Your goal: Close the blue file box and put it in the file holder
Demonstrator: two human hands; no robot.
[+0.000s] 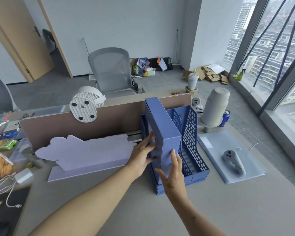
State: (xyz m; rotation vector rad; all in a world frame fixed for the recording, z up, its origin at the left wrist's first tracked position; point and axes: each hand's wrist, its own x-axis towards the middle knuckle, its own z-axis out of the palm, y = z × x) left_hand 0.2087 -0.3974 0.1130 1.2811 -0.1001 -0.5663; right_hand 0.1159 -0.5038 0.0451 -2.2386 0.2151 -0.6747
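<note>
Grey desk (160, 215) carries file holder (194, 150), controller (233, 161), snacks (0, 160).

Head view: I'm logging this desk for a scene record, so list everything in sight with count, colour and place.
file box: 1, blue, upright in the holder's left slot
file holder: 1, blue, against the partition
partition: 1, brown, across the desk
fan: 1, white, on the partition
controller: 1, grey, on a mat at right
can: 1, blue, far right
chair: 1, grey, behind the desk
cable: 1, white, left edge
left hand: on the box's left face
right hand: on the box's near end
</note>
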